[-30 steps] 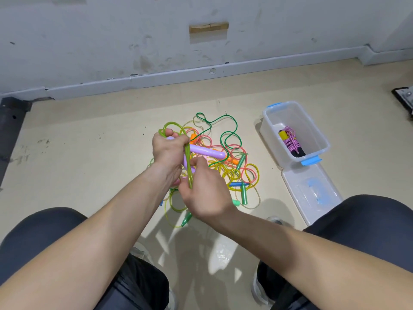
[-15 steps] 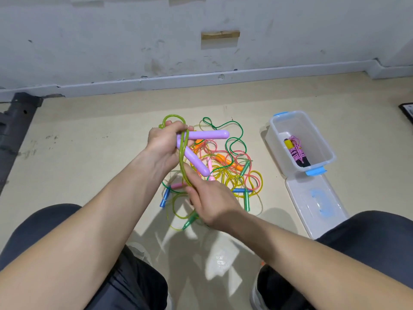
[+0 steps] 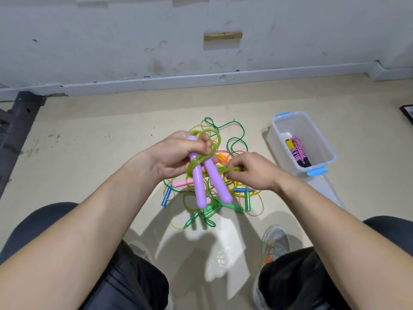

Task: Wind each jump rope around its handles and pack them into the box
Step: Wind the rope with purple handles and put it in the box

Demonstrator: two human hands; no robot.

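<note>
Beige floor [image 3: 89,153], scuffed white wall [image 3: 111,41] behind. I see a person seated, knees at the bottom corners, one grey shoe [image 3: 274,240] bottom right.

Left hand [image 3: 176,157] is clenched round the top ends of the two purple handles [image 3: 199,186], fingers curled tight. A loop of green cord [image 3: 206,134] sticks up over its knuckles. Half a second ago the handles were splayed, one lying sideways to the right and one slanting down. Now both point down towards me, almost side by side in a narrow V. The cord crosses the front of both handles just below the left hand.

Right hand [image 3: 252,173] pinches that cord between thumb and curled fingers. It was below the handles before; now it sits off to their right, level with their upper part, with the cord stretched sideways between the hands.

All of this is held in the air above the pile [image 3: 237,193] of loose ropes on the floor: green, yellow and pink cords with blue, green, pink and orange handles. I see no change in the pile.

Box [image 3: 326,151], clear with blue latches, stands open on the floor right of the pile, near the right hand but apart from it. One wound rope [image 3: 298,153] lies inside, pink cord round a yellow and black handle, same as before. Lid [image 3: 328,189] lies flat on the floor against the box's near end.
</note>
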